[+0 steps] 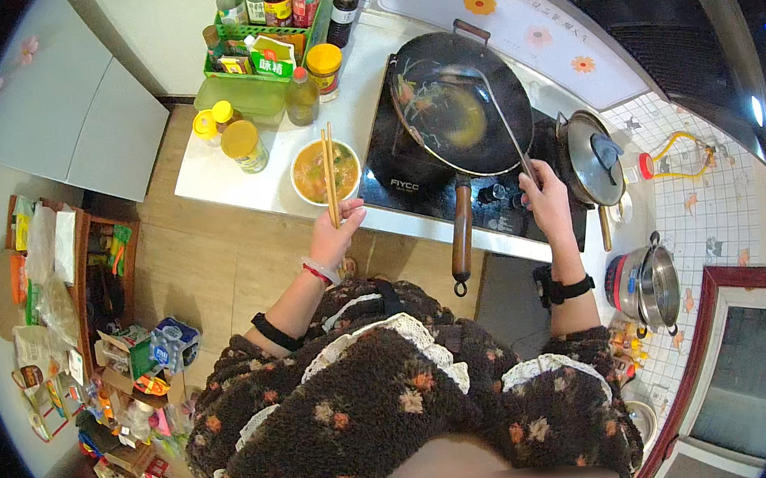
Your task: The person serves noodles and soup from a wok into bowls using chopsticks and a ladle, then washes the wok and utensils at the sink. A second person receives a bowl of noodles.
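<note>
My left hand [335,233] grips a pair of wooden chopsticks [330,174], which stand over a white bowl [296,191] of orange-red soup with bits of food. In my right hand [547,204] is the handle of a metal ladle [503,114]. The ladle's head lies inside a black wok [511,96] on the glass-topped cooker [395,185]. Yellowish liquid and shreds of vegetable show in the wok. Its wooden handle [464,230] points towards me, and neither hand touches it.
A lidded pan [592,161] stands right of the wok, with stacked steel pots [659,283] beyond. Left of the bowl are yellow-lidded jars [244,148], an oil bottle [302,100] and a green basket [316,32] of bottles. The range hood [653,14] overhangs the upper right.
</note>
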`<state>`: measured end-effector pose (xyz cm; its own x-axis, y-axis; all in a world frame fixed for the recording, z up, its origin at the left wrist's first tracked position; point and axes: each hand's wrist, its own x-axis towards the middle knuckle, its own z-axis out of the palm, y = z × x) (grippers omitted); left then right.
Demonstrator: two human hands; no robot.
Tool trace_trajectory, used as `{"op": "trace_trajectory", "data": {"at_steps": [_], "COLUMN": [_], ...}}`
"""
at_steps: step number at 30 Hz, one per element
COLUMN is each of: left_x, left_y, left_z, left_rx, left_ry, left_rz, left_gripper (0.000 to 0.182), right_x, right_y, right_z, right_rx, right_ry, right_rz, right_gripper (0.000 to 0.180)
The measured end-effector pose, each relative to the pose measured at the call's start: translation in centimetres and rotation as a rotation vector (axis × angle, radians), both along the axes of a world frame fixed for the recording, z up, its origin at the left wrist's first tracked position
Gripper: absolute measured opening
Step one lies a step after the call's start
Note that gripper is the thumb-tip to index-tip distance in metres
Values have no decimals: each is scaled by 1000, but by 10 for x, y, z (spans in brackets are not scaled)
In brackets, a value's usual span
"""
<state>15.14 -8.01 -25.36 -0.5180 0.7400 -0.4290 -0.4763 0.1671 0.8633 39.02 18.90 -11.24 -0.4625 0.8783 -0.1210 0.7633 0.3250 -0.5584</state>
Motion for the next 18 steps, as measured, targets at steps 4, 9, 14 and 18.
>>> {"op": "trace_trajectory", "data": {"at_steps": [4, 9, 14, 18], "left_x": [-5, -1, 23, 59], "left_y": [6, 16, 24, 29], "left_z": [10, 27, 37, 52], "left_rx": [46, 117, 166, 127], "left_ry": [-5, -104, -191, -93], "left_rz": [-71, -97, -76, 34], "left_gripper": [31, 29, 35, 37], "right_x": [-13, -27, -49, -52], "right_y": [8, 30, 53, 58], "right_z": [12, -7, -32, -41], "right_rx": [207, 16, 138, 298], "right_ry": [-294, -114, -10, -40], "right_rz": [20, 39, 162, 249], "right_gripper": [34, 35, 38, 37]}}
